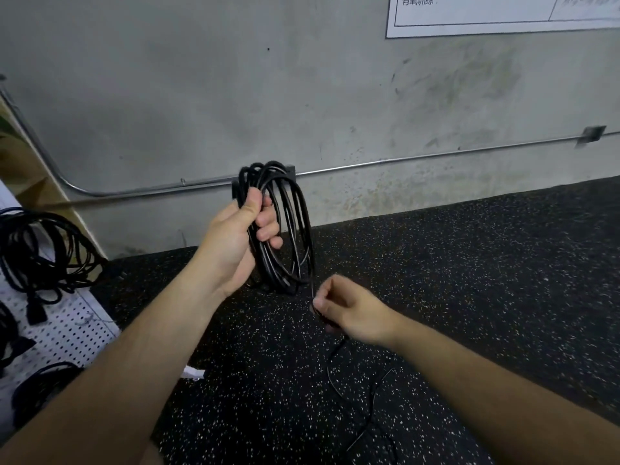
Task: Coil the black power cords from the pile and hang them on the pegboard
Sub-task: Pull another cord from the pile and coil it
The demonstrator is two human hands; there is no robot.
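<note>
Coiling is mid-way: left hand (241, 236) fingers grip the looped black rubber power cord (285, 229) at frame centre; right hand (349, 310) pinches its trailing end. Next, wrap the slack, then reach the white perforated pegboard (73, 327), lower left.

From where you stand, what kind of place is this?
Probably a gym or its storage corner: speckled black rubber floor, a bare concrete wall with a metal conduit, and a wall notice mentioning aerobic training. A white pegboard holds coiled black cords.
</note>
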